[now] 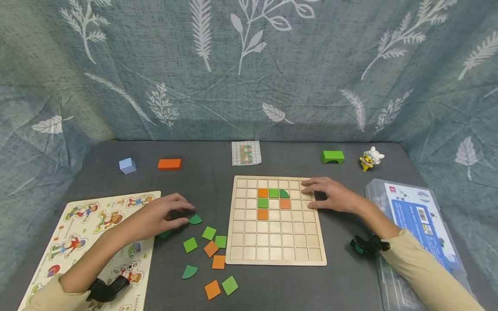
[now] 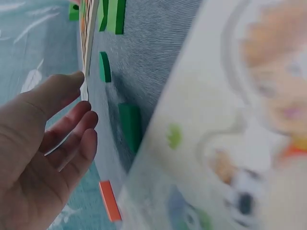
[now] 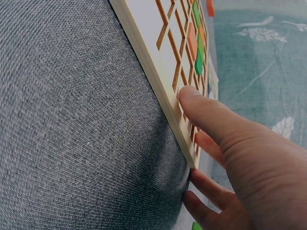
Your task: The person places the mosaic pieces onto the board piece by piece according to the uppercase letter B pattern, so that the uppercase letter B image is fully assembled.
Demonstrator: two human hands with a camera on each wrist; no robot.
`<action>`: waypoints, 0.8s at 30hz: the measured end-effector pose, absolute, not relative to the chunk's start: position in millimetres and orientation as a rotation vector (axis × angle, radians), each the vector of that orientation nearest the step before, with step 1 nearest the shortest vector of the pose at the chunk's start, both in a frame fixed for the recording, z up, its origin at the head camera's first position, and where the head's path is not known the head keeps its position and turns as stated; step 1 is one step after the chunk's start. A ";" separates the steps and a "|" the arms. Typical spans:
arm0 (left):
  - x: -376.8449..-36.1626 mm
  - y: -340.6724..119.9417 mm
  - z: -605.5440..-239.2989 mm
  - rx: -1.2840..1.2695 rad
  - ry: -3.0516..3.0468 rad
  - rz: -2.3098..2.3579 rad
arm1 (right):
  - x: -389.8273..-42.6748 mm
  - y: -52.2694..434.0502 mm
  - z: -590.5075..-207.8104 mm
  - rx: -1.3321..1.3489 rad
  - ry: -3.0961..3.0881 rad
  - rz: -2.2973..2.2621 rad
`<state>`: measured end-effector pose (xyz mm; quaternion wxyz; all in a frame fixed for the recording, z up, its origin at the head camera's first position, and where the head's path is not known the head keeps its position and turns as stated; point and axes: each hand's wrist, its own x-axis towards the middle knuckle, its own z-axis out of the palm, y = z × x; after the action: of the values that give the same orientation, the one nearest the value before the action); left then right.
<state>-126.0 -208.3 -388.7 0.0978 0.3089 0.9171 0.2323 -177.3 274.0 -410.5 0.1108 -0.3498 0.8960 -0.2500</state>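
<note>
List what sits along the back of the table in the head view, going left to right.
Blue block → orange block → pattern card → green arch block → small toy figure.

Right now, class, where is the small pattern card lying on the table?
In the head view, the pattern card lies at the table's far edge near the middle, just beyond the wooden grid board, between the orange block and the green arch block.
</note>
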 end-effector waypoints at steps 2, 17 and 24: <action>-120.9 -214.6 -389.4 0.892 2.712 0.713 | -177.3 274.3 -411.0 -1.033 2.631 -0.737; -97.4 -210.6 -393.8 1.047 2.452 0.882 | -178.9 274.4 -414.2 -1.018 2.636 -0.741; -93.0 -209.2 -397.9 1.069 2.430 0.862 | -178.5 276.0 -414.6 -1.038 2.641 -0.747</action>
<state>-93.0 -209.2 -397.9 0.1742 0.3771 0.8573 0.3041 -178.5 276.0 -414.6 0.1035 -0.3519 0.8951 -0.2534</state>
